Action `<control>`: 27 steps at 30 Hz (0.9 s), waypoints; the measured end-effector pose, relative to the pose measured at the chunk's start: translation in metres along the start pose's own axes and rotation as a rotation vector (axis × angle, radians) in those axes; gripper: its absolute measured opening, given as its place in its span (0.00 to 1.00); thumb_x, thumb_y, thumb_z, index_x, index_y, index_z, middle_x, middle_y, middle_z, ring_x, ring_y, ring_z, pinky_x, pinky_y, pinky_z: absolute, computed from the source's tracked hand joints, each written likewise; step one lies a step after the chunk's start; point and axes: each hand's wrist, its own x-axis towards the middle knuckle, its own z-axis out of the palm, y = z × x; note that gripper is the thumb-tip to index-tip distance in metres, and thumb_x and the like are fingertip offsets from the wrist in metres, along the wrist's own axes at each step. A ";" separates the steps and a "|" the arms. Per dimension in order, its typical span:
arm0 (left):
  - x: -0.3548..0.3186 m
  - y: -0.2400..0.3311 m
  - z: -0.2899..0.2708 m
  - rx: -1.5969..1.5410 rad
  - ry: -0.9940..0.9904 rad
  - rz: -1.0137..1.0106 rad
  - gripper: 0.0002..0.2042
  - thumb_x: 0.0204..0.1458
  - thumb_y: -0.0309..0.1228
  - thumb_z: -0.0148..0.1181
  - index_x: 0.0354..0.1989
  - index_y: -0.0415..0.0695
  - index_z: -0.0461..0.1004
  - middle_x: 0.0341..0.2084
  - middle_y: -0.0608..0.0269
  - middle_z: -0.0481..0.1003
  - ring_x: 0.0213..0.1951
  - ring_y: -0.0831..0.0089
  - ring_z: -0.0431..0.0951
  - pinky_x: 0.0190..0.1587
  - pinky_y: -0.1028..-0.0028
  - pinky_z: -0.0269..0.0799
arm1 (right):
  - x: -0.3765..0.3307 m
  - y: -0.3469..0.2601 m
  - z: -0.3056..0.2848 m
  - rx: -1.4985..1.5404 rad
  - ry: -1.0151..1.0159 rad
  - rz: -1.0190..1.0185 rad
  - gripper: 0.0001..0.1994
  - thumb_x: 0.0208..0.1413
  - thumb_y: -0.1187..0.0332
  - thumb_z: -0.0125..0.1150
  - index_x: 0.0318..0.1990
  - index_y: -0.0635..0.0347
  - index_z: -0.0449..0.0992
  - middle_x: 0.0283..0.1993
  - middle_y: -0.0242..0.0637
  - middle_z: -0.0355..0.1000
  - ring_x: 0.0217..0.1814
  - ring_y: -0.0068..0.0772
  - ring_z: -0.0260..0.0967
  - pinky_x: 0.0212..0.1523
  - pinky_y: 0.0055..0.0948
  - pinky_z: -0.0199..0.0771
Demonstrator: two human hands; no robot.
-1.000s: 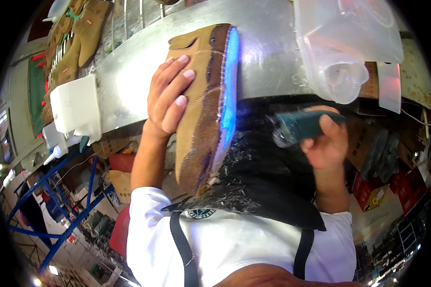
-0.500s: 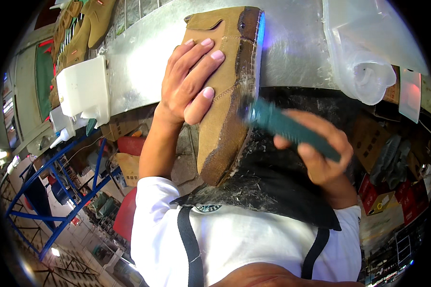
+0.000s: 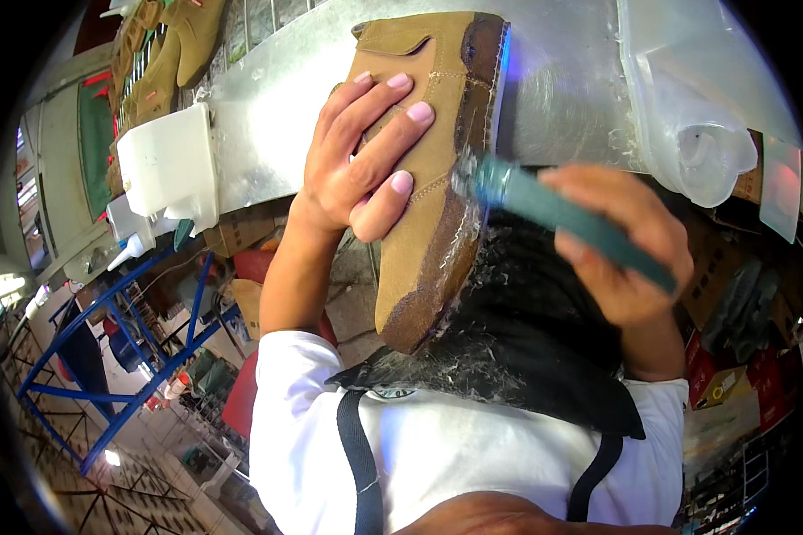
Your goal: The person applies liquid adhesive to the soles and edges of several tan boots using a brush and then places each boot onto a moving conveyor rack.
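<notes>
A tan suede boot (image 3: 419, 227) lies on its side at the middle of the view, toe toward me and heel end on the metal worktop. Its lower border is a rough, darker brown band with whitish shreds along it. My left hand (image 3: 366, 165) grips the boot, with its fingers across the upper. My right hand (image 3: 620, 236) is closed around the dark green handle of a tool (image 3: 553, 209). The tool's tip is blurred and meets the rough band near the boot's middle; its exact kind cannot be made out.
The shiny metal worktop (image 3: 562, 98) spans the far side. A white plastic container (image 3: 165, 165) stands on the left, with more tan boots (image 3: 165, 67) behind it. Clear plastic sheeting or a container (image 3: 687, 107) sits at the right. Pale shreds cover my black apron (image 3: 526, 330).
The whole view has shifted slightly, placing the boot a little farther right. My right hand has moved the tool right and slightly up along the band. More pale shreds show below the tip.
</notes>
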 end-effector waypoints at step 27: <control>0.018 0.004 -0.011 -0.032 -0.123 -0.064 0.13 0.48 0.32 0.53 0.43 0.46 0.72 0.46 0.49 0.79 0.48 0.43 0.78 0.50 0.42 0.73 | 0.015 0.011 -0.001 0.157 0.100 0.185 0.08 0.55 0.86 0.57 0.42 0.77 0.74 0.38 0.53 0.77 0.37 0.33 0.77 0.39 0.28 0.80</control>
